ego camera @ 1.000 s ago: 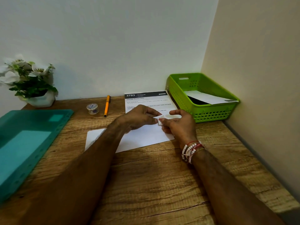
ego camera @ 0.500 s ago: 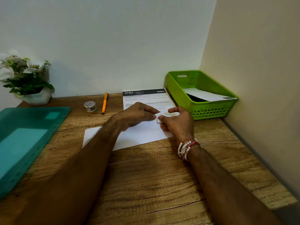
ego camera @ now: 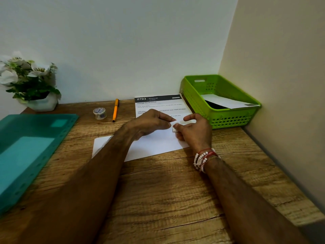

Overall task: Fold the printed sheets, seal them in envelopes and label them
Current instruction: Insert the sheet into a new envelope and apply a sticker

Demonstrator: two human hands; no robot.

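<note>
Head view: right hand (ego camera: 193,133) pinches label (ego camera: 181,122), lengthwise left-right.

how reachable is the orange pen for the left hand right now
Probably yes: the orange pen lies just left of the left hand, nothing between them. But its fingers pinch a small white slip with the right hand, so it must let go first.

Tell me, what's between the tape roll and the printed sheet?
An orange pen lies between the tape roll and the printed sheet, seen in the head view.
</note>
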